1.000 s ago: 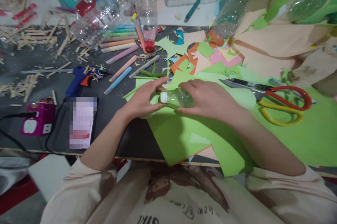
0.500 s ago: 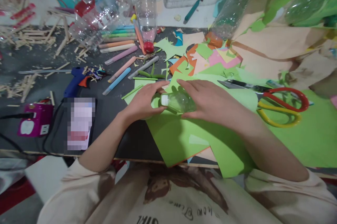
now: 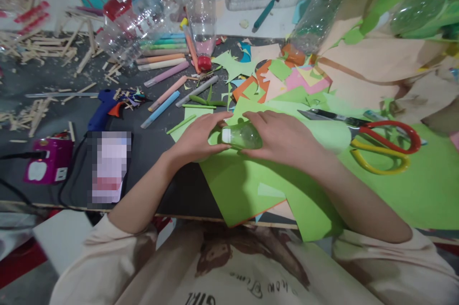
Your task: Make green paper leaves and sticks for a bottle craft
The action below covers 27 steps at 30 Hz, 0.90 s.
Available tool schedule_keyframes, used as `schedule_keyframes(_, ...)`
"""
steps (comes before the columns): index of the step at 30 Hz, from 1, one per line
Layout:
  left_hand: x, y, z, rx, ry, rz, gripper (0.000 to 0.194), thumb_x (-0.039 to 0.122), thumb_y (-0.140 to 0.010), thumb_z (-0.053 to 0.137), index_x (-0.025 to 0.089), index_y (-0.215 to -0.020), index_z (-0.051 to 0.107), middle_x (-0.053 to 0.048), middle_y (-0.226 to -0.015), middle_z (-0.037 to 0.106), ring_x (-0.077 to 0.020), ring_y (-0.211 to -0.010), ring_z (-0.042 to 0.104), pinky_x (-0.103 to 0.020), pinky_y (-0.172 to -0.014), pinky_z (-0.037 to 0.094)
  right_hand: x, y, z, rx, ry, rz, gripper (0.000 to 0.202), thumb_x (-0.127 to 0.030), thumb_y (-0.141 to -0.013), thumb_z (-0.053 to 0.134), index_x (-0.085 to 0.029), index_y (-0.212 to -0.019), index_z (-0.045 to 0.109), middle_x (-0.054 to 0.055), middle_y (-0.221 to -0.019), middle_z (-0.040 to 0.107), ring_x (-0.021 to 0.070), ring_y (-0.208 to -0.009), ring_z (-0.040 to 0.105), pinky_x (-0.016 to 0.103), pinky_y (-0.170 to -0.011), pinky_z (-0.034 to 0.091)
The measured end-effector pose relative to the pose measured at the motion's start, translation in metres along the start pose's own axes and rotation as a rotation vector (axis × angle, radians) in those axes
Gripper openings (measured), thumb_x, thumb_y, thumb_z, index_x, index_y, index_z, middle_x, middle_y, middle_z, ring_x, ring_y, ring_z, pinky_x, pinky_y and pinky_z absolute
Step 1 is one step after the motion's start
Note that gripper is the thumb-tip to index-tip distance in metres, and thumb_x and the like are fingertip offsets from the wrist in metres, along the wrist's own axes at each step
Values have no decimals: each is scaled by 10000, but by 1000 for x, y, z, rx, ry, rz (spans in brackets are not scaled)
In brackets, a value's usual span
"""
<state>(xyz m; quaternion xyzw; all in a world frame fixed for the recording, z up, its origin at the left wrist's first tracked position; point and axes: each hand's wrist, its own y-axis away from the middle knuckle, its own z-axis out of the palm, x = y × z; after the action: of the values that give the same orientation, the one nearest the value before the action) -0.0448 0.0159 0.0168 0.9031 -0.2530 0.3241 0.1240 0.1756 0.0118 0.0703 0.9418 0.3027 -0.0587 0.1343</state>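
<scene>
A small clear plastic bottle (image 3: 245, 136) with a white cap (image 3: 226, 135) lies on its side over green paper, cap pointing left. My right hand (image 3: 281, 134) is curled around its base end, thumb below and fingers above. At the cap end, my left hand (image 3: 199, 137) bends around it, the thumb touching the cap's lower edge. Light green paper (image 3: 326, 130) lies beneath and right of my right hand. Scissors (image 3: 382, 142) with one red and one yellow handle rest on green paper (image 3: 430, 185) to the right.
Left of me are a phone (image 3: 111, 166), a blue glue gun (image 3: 100, 110) and a purple box (image 3: 48, 160) with a cord. Markers (image 3: 167, 75), paper scraps (image 3: 287, 78), wooden sticks (image 3: 53, 49) and large clear bottles (image 3: 201, 4) cover the back.
The bottle has shifted slightly right between my hands. My right thumb and fingertips have slid a little toward the cap. The view has moved slightly.
</scene>
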Motion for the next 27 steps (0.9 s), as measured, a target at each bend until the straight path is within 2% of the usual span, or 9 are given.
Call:
schedule_keyframes(7,0,1,1,13,-7,23,636,446,-816,723,230,-1382,530,-108,-1339,635,-250,-1090,651,-368,-1002,491,1,0,-1,-21,23,-19,460,-466,-836,649,-115,-1132,623,176,-1017,723,324,-934,652,329,-657,379)
schedule_keyframes(15,2,0,-1,-44,-66,3,568,373,-821,694,242,-1357,560,-81,-1310,653,-272,-1169,612,-377,-1016,479,2,0,-1,-2,8,-17,475,-490,-820,661,-117,-1112,632,172,-1007,725,320,-921,642,337,-682,384)
schedule_keyframes(27,3,1,1,-35,-5,-35,642,467,-829,703,232,-1402,532,-91,-1414,599,-285,-1277,572,-389,-1089,450,0,-2,-6,-60,-5,14,487,-493,-857,625,-94,-1136,629,187,-1006,723,326,-911,646,335,-664,375)
